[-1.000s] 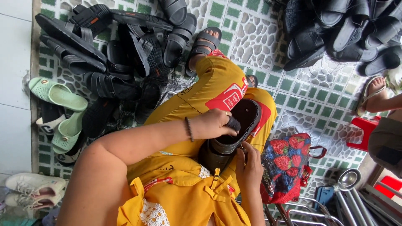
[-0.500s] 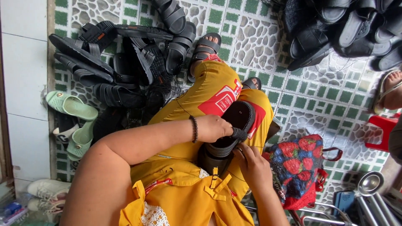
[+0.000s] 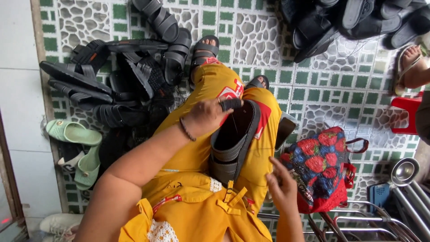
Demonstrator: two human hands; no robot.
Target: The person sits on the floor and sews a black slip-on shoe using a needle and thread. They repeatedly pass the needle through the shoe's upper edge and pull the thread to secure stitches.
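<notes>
— Gripping a black sandal with the left hand, fingers curled over its upper strap, sole standing on edge across the yellow-clad lap

— And the right hand?

— Hovering just below and to the right of the sandal's lower end, apart from it, fingers loosely spread, holding nothing that can be made out

— Anything on the left wrist?

— Wearing a dark bracelet just behind the hand

— Around the hands?

— Beyond the left hand, up and to its left, a heap of black sandals on the green and white tiled floor. Further left of that, pale green slippers. Just right of the right hand, a strawberry-patterned bag with red trim. Far past it, a metal ladle and a red stool. Another pile of dark sandals well above, and someone else's foot in a sandal at the right edge
</notes>
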